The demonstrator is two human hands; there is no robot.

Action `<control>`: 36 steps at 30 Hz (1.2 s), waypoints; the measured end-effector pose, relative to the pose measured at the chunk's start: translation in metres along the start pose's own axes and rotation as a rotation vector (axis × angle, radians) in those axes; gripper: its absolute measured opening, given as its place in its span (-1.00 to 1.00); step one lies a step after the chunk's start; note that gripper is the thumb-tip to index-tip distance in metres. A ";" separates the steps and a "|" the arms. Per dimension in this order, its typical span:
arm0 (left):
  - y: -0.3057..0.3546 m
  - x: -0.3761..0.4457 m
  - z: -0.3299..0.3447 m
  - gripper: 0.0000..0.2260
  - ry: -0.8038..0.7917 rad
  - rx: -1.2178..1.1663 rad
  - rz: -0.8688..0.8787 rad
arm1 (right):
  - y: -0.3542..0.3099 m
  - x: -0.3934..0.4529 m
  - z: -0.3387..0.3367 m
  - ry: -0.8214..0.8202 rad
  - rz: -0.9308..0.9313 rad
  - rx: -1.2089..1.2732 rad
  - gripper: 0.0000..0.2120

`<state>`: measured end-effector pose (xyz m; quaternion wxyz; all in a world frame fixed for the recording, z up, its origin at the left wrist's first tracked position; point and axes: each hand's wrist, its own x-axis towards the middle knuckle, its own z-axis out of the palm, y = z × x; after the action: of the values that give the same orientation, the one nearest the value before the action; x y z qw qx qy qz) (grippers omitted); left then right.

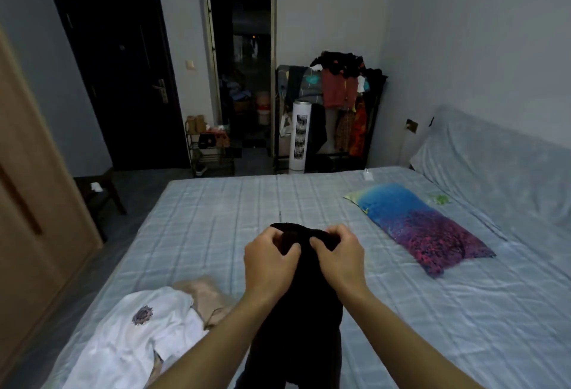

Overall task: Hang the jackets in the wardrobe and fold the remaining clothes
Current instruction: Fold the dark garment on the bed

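Head view, near to far.

Nearest: black garment (pixel 306 320), held up over the bed (pixel 432 311), hanging down toward the wearer; kind of clothing not readable, fabric too dark. Long axis running near to far, from the bottom edge of the frame up to the bunched top edge.

Left hand (pixel 272 260) and right hand (pixel 338 254), both at that top edge, side by side, close together but not touching. Fingers (pixel 292 248) of each curled in, pinching the dark cloth between thumb and fingertips. Neither hand nearer than the other; garment lying straight below and between both. Judged step: gripping the upper edge ready to spread it apart, either to identify it or to lay it flat for folding.

Lower left, on the bed: white garment (pixel 139 330) with a small purple print, crumpled, overlapping a beige garment (pixel 207 292); both unfolded, just beside the left forearm.

Mid right, on the bed: blue-and-purple pillow (pixel 417 228), well apart from the hands.

Far left: wooden wardrobe (pixel 34 190), at the frame edge.

Far wall: dark door (pixel 123 79), open doorway (pixel 244 73), white tower fan (pixel 299 136), loaded clothes rack (pixel 343 104).
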<state>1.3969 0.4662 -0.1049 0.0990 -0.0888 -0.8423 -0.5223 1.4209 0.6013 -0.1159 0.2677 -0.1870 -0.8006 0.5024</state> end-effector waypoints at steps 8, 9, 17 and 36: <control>-0.005 -0.018 -0.006 -0.89 0.015 -0.134 -0.047 | 0.010 -0.012 -0.016 -0.116 -0.078 0.001 -0.78; -0.006 -0.019 -0.009 -0.88 0.024 -0.147 -0.048 | 0.010 -0.013 -0.019 -0.147 -0.076 0.009 -0.76; -0.014 -0.051 -0.012 -0.90 -0.004 -0.284 -0.105 | 0.012 -0.045 -0.015 -0.295 -0.059 0.124 -0.47; -0.029 -0.076 -0.041 -0.90 -0.352 -0.183 0.122 | 0.033 -0.082 -0.013 -0.199 -0.142 0.059 -0.65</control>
<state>1.4660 0.4127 -0.1318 -0.0267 -0.2382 -0.7887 -0.5661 1.4948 0.5781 -0.1612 0.2274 -0.0712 -0.8193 0.5214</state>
